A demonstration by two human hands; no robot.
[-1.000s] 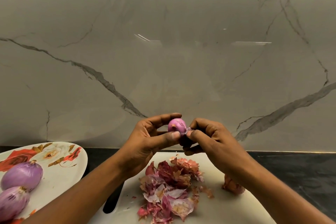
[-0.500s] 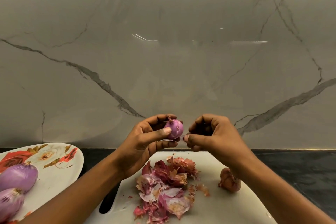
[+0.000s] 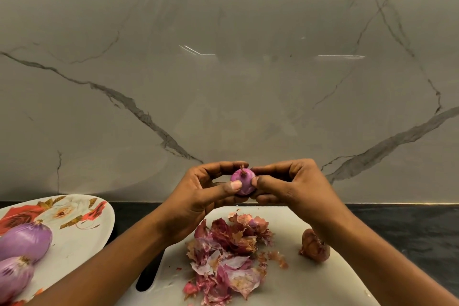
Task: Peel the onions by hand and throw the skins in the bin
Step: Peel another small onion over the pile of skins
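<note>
Four onions, two hands, one plate, one cutting board, one heap of skins.

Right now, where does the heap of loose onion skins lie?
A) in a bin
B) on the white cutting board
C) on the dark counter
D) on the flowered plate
B: the onion skins lie piled on the white cutting board, beside an unpeeled onion.

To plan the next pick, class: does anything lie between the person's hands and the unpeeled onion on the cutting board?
Nothing visible does. The unpeeled onion lies alone on the cutting board, right of the skin pile, just below the right forearm. But the left hand and right hand both hold a small onion.
</note>
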